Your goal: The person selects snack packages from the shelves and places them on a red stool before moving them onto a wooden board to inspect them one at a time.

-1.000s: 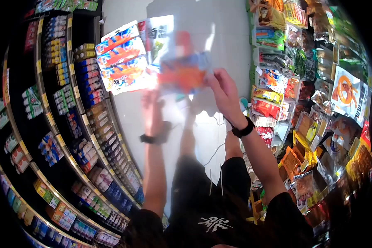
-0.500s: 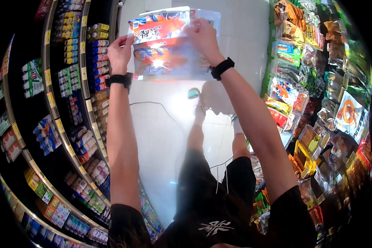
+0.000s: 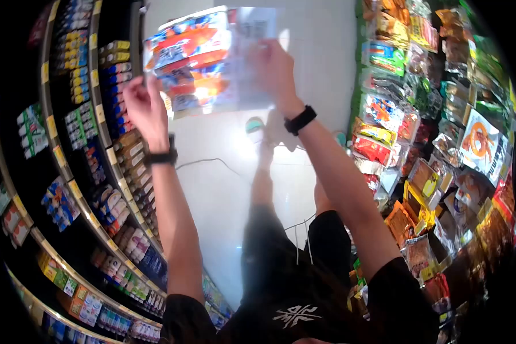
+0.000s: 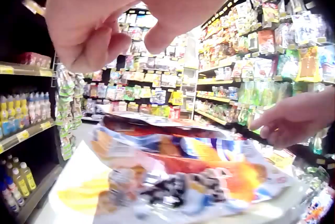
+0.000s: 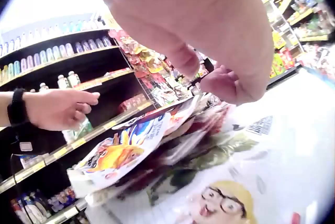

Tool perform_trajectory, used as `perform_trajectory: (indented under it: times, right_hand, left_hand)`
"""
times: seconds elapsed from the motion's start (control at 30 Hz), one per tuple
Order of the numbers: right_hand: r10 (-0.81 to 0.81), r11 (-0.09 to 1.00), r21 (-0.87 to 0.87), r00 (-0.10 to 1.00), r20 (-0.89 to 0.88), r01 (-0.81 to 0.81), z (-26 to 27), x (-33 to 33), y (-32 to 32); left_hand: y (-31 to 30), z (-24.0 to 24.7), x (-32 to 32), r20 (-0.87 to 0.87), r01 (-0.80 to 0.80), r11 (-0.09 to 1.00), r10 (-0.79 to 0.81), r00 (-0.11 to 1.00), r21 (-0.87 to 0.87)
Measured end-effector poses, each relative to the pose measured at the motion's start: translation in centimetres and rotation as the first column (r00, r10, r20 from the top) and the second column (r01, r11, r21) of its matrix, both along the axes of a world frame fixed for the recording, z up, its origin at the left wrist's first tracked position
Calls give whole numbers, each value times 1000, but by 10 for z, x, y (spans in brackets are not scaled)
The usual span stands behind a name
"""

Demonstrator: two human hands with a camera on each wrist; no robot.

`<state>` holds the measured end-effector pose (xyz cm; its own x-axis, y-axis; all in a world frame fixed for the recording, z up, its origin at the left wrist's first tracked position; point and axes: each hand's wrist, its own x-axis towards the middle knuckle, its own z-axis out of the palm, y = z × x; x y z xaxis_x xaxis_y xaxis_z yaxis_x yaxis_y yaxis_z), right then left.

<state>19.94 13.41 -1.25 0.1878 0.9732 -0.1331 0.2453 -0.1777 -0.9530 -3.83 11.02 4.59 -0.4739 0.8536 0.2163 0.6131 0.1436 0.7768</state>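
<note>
Several orange, white and blue food packets (image 3: pixel 192 40) lie overlapped at the far end of my reach, with large dark print on the front one (image 4: pixel 183 187). Under and beside them is a pale, partly see-through bag (image 5: pixel 220 177) with a cartoon face in glasses. My left hand (image 3: pixel 146 112) is by the packets' left side, fingers loosely bent, with nothing between thumb and fingers. Over the right part of the pale bag, my right hand (image 3: pixel 275 71) is blurred in the head view. In the right wrist view its bent thumb and fingers (image 5: pixel 225 85) have a gap between them.
Shelves of bottles (image 3: pixel 117 97) line the left side. Hanging snack packets (image 3: pixel 384 112) fill the right side, with more packs (image 3: pixel 424 178) nearer me. A thin cable (image 3: pixel 209 160) runs over the white floor (image 3: pixel 212 206); a shoe (image 3: pixel 255 129) stands below the packets.
A second ago the right hand moved a blurred packet on the right; half a second ago both hands were at the stack's edges. Now the left hand is lower and away from the packets.
</note>
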Motion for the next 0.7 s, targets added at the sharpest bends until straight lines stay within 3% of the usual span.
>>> perform_trajectory:
  times: [0.1, 0.17, 0.23, 0.3, 0.37, 0.43, 0.47, 0.53, 0.6, 0.67, 0.7]
  right_hand:
    - [-51, 998, -23, 990, 130, 54, -4, 44, -47]
    - [-27, 995, -89, 994, 109, 36, -13, 84, -88]
    - [-69, 980, -172, 979, 191, 102, -60, 125, -136]
    - [-118, 971, -179, 971, 209, 156, -107, 169, -184]
    - [-179, 974, -111, 969, 167, 199, -139, 220, -224]
    - [-184, 905, -314, 930, 316, 286, -152, 269, -242]
    - [-168, 851, -408, 907, 387, 331, -160, 296, -252]
    - [-177, 904, -241, 821, 543, 354, -230, 361, -283]
    - [-185, 833, -349, 811, 554, 429, -245, 413, -276]
    - [-160, 864, -266, 732, 662, 429, -274, 461, -265]
    - [-230, 864, -247, 780, 582, 439, -297, 483, -264]
  left_hand:
    - [-57, 5, 80, 132, 77, 997, -72, 989, -31]
    - [-106, -12, 130, 144, 290, 912, -257, 955, -291]
    - [-151, -53, 192, 235, 456, 843, -399, 886, -287]
    - [-180, -64, 258, 483, 575, 656, -344, 805, -490]
    - [-212, -102, 309, 495, 659, 498, -435, 752, -563]
    - [-221, -131, 362, 666, 766, 446, -396, 632, -462]
    - [-222, -150, 386, 657, 784, 414, -433, 617, -463]
    - [-231, -196, 431, 645, 813, 342, -495, 583, -472]
    - [-238, -247, 469, 533, 836, 404, -645, 548, -371]
    - [-221, -277, 509, 479, 830, 363, -687, 546, -424]
    - [-212, -302, 521, 349, 858, 346, -805, 479, -378]
